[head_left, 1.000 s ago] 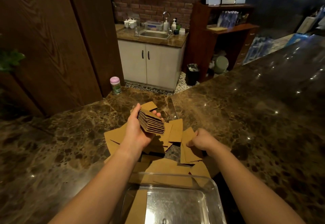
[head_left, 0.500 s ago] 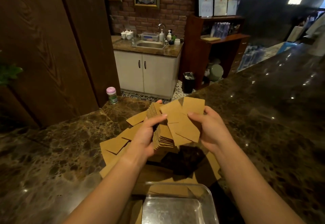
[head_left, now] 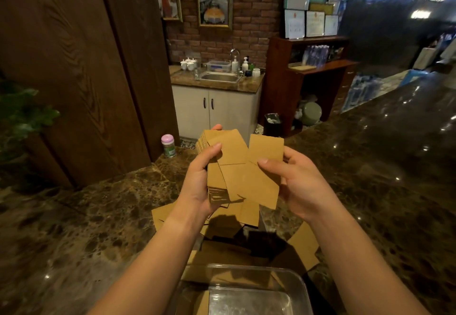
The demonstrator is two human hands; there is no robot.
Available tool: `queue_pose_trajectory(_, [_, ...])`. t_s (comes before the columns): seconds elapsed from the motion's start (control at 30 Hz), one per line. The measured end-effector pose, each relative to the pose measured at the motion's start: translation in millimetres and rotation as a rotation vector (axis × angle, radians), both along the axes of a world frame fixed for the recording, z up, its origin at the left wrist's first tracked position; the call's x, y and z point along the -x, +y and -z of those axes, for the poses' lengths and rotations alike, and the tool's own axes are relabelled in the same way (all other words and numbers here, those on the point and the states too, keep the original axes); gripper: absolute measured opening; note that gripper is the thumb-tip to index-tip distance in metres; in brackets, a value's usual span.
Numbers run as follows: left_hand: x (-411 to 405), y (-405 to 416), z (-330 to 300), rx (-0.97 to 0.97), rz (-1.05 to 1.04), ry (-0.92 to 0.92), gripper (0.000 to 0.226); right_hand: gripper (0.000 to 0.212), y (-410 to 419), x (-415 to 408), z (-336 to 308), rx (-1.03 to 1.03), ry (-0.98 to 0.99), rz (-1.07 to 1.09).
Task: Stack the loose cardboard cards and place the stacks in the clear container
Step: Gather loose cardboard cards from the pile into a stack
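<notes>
Left hand (head_left: 197,186) wrapped round a thick stack (head_left: 217,166) of brown cards, thumb across the front face, fingers (head_left: 217,127) curled behind and peeking over the top edge. Right hand (head_left: 296,183) pinching a few fanned cards (head_left: 251,178) by their right side, thumb on top, the cards overlapping the front of the stack. Both held up well above the surface (head_left: 98,216). More loose cards (head_left: 303,248) scattered flat below, some in shadow. Clear container (head_left: 302,287) nearest the body at the bottom edge, with a card or two seemingly beneath or inside; cannot tell which.

Likely light, stiff, thin corrugated board: easy to fan apart, prone to slipping sideways under a slack grip. Best squeezed across the flat faces for carrying, then tapped along the edges to square up. Single cards lying flat probably easiest to lift by a corner or by sliding over a neighbour.
</notes>
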State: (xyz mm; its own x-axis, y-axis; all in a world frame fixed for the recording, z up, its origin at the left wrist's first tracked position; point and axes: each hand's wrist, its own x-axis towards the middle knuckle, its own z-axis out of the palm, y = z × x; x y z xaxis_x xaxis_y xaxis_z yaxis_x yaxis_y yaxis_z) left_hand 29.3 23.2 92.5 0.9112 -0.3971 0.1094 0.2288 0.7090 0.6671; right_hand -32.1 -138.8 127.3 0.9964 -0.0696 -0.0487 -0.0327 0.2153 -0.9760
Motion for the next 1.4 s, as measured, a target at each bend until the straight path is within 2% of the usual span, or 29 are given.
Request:
queue_pose_trajectory(0.1, [4.6, -5.8, -1.3, -0.001, 0.000, -0.021, 0.045, 0.030, 9.7, -0.2, 4.0, 0.038, -0.056, 0.020])
queue_pose_trajectory(0.17, [7.7, -10.0, -0.8, 0.007, 0.028, -0.018, 0.050, 0.034, 17.0, -1.0, 8.4, 0.145, -0.101, 0.055])
queue_pose_trajectory(0.23, [10.4, -12.1, -0.4, -0.006, 0.061, -0.005, 0.053, 0.044, 20.9, -1.9, 10.8, 0.426, -0.170, 0.092])
queue_pose_trajectory(0.3, [10.2, -12.0, 1.7, -0.009, 0.069, 0.005, 0.051, 0.058, 21.9, -4.2, 10.7, 0.726, -0.151, 0.195])
queue_pose_trajectory(0.37, [8.0, -11.8, 3.3, 0.019, 0.050, -0.002, 0.049, 0.069, 24.6, -4.4, 8.4, 0.867, -0.101, 0.279])
queue_pose_trajectory(0.4, [6.5, -12.4, 4.2, 0.035, 0.015, -0.009, 0.049, 0.073, 25.4, -4.3, 8.4, 0.847, -0.058, 0.259])
queue_pose_trajectory(0.43, [4.7, -13.0, 4.9, 0.050, -0.037, -0.018, 0.049, 0.078, 26.2, -4.0, 8.1, 0.727, 0.001, 0.180])
queue_pose_trajectory(0.5, [1.1, -14.8, 7.3, 0.064, -0.160, -0.041, 0.051, 0.088, 28.8, -3.7, 12.5, 0.262, 0.155, -0.078])
queue_pose_trajectory(0.57, [-1.9, -16.6, 10.5, 0.063, -0.252, -0.078, 0.051, 0.074, 27.7, -6.4, 22.8, -0.070, 0.273, -0.197])
queue_pose_trajectory(0.63, [-4.4, -18.8, 16.9, 0.025, -0.288, -0.127, 0.051, 0.051, 24.7, -13.6, 36.3, -0.189, 0.323, -0.159])
queue_pose_trajectory(0.7, [-5.6, -18.8, 25.9, -0.042, -0.294, -0.160, 0.051, 0.040, 24.2, -19.4, 46.6, -0.241, 0.330, -0.144])
queue_pose_trajectory(0.8, [-12.3, -9.7, 37.5, -0.192, -0.314, -0.130, 0.047, 0.037, 18.6, -29.0, 59.2, -0.145, 0.249, -0.157])
queue_pose_trajectory(0.9, [-27.1, 7.2, 44.7, -0.280, -0.302, -0.100, 0.037, 0.041, 5.2, -39.9, 65.7, 0.244, 0.060, -0.096])
queue_pose_trajectory(0.97, [-32.5, 12.9, 50.1, -0.416, -0.336, -0.106, 0.044, 0.046, -2.6, -49.3, 74.3, 0.563, -0.031, -0.056])
queue_pose_trajectory(1.0, [-33.0, 11.0, 52.9, -0.496, -0.337, -0.098, 0.047, 0.047, -5.3, -54.0, 82.6, 0.673, -0.067, -0.051])
queue_pose_trajectory(1.07, [-34.8, -1.2, 62.9, -0.719, -0.323, -0.093, 0.036, 0.049, -8.1, -60.7, 104.9, 0.791, -0.116, -0.039])
queue_pose_trajectory(1.13, [-38.4, -15.3, 81.4, -0.904, -0.285, -0.007, 0.026, 0.049, -10.2, -67.8, 130.5, 0.812, -0.109, -0.037])
queue_pose_trajectory(1.23, [-45.7, -23.1, 111.2, -0.915, -0.220, 0.244, 0.022, 0.047, -13.9, -73.9, 161.5, 0.787, -0.060, -0.070])
queue_pose_trajectory(1.27, [-47.0, -23.0, 122.4, -0.905, -0.224, 0.262, 0.019, 0.048, -14.9, -74.7, 172.1, 0.776, -0.035, -0.069])
queue_pose_trajectory(1.33, [-50.8, -22.2, 143.2, -0.931, -0.242, 0.172, 0.016, 0.047, -14.9, -73.7, 189.6, 0.695, 0.001, -0.043])
queue_pose_trajectory(1.4, [-52.4, -23.2, 151.2, -0.935, -0.266, 0.096, 0.020, 0.035, -10.5, -74.0, 199.1, 0.479, 0.048, 0.023])
